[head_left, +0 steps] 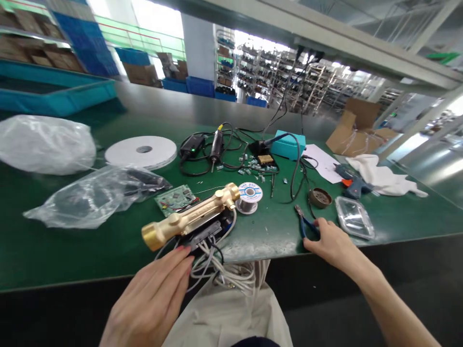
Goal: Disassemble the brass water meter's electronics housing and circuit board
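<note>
Right hand (pixel 333 243) curled, I pinch the blue handles of one pair of pliers (pixel 303 224) between thumb and fingers near the worktop's (pixel 267 241) front edge. The pliers lie to the left of my palm, long axis running away from me and slightly left, tip outermost; this hand is by far the nearer. Well to their left is one brass fitting (pixel 195 214), slanting from near left to far right. My left hand (pixel 155 289), fingers straight and pressed together, rests against the one grey block (pixel 206 235) on its near side, where white cables (pixel 220 267) trail down, too tangled to count. Further out I count one circuit board (pixel 176 200), one wire spool (pixel 249 195), one brown dish (pixel 321 206), one clear box (pixel 354 217), one large white reel (pixel 130 154), one teal unit (pixel 288 146) and two plastic bags (pixel 90 197).
</note>
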### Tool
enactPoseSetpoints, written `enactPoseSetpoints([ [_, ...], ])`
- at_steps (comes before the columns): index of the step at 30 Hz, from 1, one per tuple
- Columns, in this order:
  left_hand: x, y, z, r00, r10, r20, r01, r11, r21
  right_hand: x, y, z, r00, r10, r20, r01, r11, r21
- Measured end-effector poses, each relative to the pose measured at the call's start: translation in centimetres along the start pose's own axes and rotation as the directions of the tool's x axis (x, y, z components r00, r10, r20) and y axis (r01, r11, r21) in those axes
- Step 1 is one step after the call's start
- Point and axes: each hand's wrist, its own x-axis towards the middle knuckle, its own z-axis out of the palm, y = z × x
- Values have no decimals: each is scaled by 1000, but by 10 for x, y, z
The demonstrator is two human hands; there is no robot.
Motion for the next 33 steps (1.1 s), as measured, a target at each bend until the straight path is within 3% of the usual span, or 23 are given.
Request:
enactPoseSetpoints([
  [3,8,12,-9,999,-35,42,33,999,38,5,-1,5,993,-100,66,108,985,-132],
  [6,5,15,-11,994,-93,48,92,995,32,13,3,13,992,-99,79,106,989,-101],
  [8,3,15,-12,992,-117,50,116,993,22,16,9,15,991,-73,114,66,996,67],
  [10,2,16,-15,991,-130,41,130,991,9,13,15,12,978,-102,182,26,924,380],
  [11,2,16,-16,990,-134,31,134,991,5,8,17,10,967,-143,208,-3,818,576],
  [13,2,17,-18,990,-143,13,143,990,-5,-6,15,7,934,-272,230,-82,463,883],
  [15,2,17,-19,989,-150,6,150,989,-10,-22,6,5,906,-379,188,-147,133,980],
  [16,1,17,-19,988,-154,7,154,988,-13,-29,0,5,900,-408,157,-151,48,987],
  [17,0,17,-19,987,-158,12,158,987,-17,-35,-8,5,899,-420,126,-131,16,991],
  [19,-3,16,-17,986,-166,27,166,986,-25,-43,-24,4,909,-414,57,-38,54,998],
  [22,-7,16,-16,984,-171,44,173,984,-33,-49,-52,-7,875,-484,-5,162,283,945],
  [24,-8,16,-15,983,-174,51,176,984,-28,-55,-75,-19,831,-554,-46,370,490,790],
  [26,-8,17,-15,982,-181,52,182,983,-27,-61,-100,-30,745,-657,-113,614,610,501],
  [29,-7,18,-15,982,-187,25,188,982,-30,-67,-132,-41,603,-779,-171,796,601,65],
  [33,-8,17,-14,981,-192,13,193,981,-37,-65,-154,-47,511,-838,-191,795,545,-267],
])
